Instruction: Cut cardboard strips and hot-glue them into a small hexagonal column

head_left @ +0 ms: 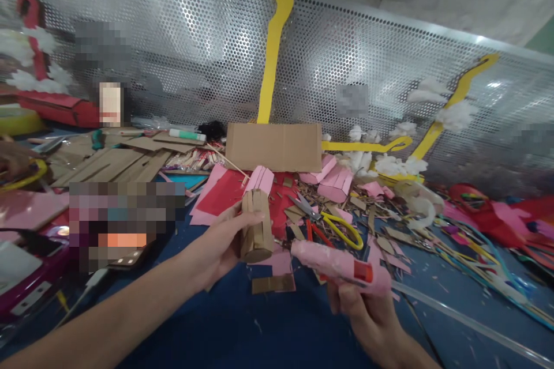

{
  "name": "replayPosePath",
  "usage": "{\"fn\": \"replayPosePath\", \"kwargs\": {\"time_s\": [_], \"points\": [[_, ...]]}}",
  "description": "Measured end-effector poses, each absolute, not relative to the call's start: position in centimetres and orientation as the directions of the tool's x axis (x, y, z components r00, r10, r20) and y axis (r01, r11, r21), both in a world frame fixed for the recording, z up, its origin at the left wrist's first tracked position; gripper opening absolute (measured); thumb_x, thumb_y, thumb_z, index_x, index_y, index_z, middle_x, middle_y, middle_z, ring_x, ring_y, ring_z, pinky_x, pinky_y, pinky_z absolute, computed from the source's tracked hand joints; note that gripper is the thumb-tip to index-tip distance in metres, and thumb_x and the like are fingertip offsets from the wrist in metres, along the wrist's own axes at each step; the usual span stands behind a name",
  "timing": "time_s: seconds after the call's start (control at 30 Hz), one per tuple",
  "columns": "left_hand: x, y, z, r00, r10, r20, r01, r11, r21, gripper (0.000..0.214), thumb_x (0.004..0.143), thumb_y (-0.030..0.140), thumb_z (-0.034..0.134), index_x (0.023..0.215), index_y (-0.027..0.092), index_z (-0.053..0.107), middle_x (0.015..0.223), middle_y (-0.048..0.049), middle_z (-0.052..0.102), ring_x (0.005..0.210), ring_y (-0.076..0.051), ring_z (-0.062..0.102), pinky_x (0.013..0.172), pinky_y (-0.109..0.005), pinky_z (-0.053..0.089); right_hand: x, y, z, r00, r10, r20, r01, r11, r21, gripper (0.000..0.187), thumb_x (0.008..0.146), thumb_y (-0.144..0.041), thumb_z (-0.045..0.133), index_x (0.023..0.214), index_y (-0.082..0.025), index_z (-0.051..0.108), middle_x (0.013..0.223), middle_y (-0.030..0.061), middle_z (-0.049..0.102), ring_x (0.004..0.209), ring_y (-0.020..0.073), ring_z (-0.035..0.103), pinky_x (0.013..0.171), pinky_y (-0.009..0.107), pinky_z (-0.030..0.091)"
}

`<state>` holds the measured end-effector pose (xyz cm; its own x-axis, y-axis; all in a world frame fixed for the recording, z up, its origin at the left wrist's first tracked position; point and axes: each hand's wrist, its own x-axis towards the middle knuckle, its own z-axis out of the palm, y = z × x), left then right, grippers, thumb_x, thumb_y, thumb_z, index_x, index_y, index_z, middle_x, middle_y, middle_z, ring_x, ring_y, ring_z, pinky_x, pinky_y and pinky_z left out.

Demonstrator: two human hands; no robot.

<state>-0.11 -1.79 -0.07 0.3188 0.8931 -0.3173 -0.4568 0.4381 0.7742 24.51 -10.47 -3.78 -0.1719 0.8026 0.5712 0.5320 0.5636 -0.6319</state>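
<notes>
Gripping low at 5 o'clock in the view, the right hand (367,311) is closing fully around the handle of a pink hot-glue gun (337,265), whose nozzle is pointing toward 9 o'clock, just beside the base of a brown cardboard-strip cylinder (256,233). The left hand (220,242) is curling thumb and fingers around that cylinder's left side, holding it upright over the blue worktop (242,323). A brown cardboard scrap (272,283) is lying at the cylinder's 6 o'clock. Yellow-handled scissors (341,225) are resting at its 3 o'clock, and a red paper sheet (220,193) is lying at 11 o'clock. At 12 o'clock a flat brown cardboard sheet (273,147) is leaning against a perforated metal panel (173,40).
</notes>
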Motion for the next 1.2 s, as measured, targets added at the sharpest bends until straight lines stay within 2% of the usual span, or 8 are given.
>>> {"fn": "replayPosePath", "kwargs": {"time_s": [0.13,0.23,0.37,0.57,0.7,0.83,1.0,1.2], "points": [[0.1,-1.6,-0.2,0.322,0.896,-0.307,-0.466,0.432,0.772,0.046,0.083,0.013,0.077,0.126,0.019,0.063,0.091,-0.0042,0.076,0.071,-0.019,0.073,0.067,-0.032,0.063,25.1,-10.6,-4.5,-0.209,0.823,0.528,0.551,0.545,-0.632,0.050,0.108,-0.055,0.046,0.079,-0.020,0.068,0.056,0.0016,0.060,0.049,0.0164,0.054,0.046,0.026,0.046],[0.1,-1.6,-0.5,0.329,0.908,-0.260,-0.467,0.395,0.791,0.051,0.078,0.016,0.084,0.125,0.020,0.064,0.098,-0.0049,0.077,0.076,-0.019,0.074,0.072,-0.031,0.063,25.3,-10.7,-4.9,-0.269,0.832,0.485,0.553,0.546,-0.629,0.050,0.109,-0.052,0.046,0.073,-0.021,0.063,0.057,0.0013,0.059,0.050,0.0159,0.054,0.048,0.026,0.046],[0.0,-1.8,-0.8,0.328,0.927,-0.182,-0.456,0.324,0.829,0.059,0.074,0.022,0.092,0.126,0.022,0.065,0.110,-0.0059,0.075,0.090,-0.021,0.074,0.079,-0.032,0.062,25.5,-10.7,-5.1,-0.259,0.842,0.473,0.553,0.531,-0.642,0.051,0.108,-0.052,0.047,0.071,-0.021,0.062,0.057,0.0009,0.058,0.050,0.0156,0.053,0.048,0.026,0.045],[-0.3,-2.1,-1.2,0.370,0.926,-0.078,-0.345,0.215,0.913,0.059,0.083,0.031,0.087,0.134,0.025,0.058,0.126,-0.0086,0.068,0.115,-0.028,0.067,0.090,-0.037,0.060,25.8,-10.7,-5.4,-0.224,0.869,0.441,0.562,0.485,-0.670,0.053,0.105,-0.058,0.051,0.071,-0.020,0.067,0.058,0.0022,0.060,0.054,0.0175,0.054,0.050,0.027,0.048],[-0.5,-2.0,-1.6,0.387,0.922,-0.009,-0.298,0.134,0.945,0.062,0.087,0.037,0.084,0.141,0.029,0.053,0.125,-0.0071,0.066,0.114,-0.026,0.065,0.094,-0.037,0.059,25.6,-10.7,-5.0,-0.235,0.857,0.459,0.553,0.506,-0.662,0.054,0.105,-0.056,0.051,0.068,-0.021,0.066,0.057,0.0019,0.059,0.053,0.0174,0.054,0.049,0.027,0.048],[-0.3,-2.0,-1.4,0.395,0.916,-0.071,-0.369,0.230,0.901,0.057,0.093,0.042,0.078,0.143,0.030,0.053,0.126,-0.0075,0.067,0.115,-0.026,0.065,0.090,-0.036,0.061,24.8,-10.4,-4.1,-0.196,0.826,0.528,0.548,0.539,-0.640,0.053,0.108,-0.055,0.046,0.074,-0.020,0.067,0.055,0.0007,0.058,0.048,0.0156,0.053,0.047,0.025,0.047],[0.2,-2.1,-0.5,0.336,0.920,-0.203,-0.436,0.343,0.832,0.043,0.098,0.034,0.071,0.138,0.029,0.058,0.117,-0.0061,0.071,0.104,-0.022,0.068,0.081,-0.032,0.063,23.8,-10.2,-3.2,-0.108,0.819,0.563,0.529,0.526,-0.665,0.057,0.111,-0.052,0.041,0.066,-0.021,0.057,0.049,-0.0019,0.052,0.041,0.0110,0.045,0.038,0.020,0.037],[0.1,-2.1,-0.9,0.368,0.919,-0.145,-0.474,0.319,0.821,0.042,0.092,0.024,0.076,0.130,0.030,0.060,0.114,-0.0023,0.071,0.104,-0.020,0.069,0.089,-0.032,0.060,23.7,-10.0,-3.0,-0.088,0.824,0.560,0.560,0.506,-0.656,0.062,0.111,-0.053,0.040,0.060,-0.021,0.055,0.048,-0.0015,0.050,0.040,0.0108,0.045,0.037,0.021,0.035]]}}
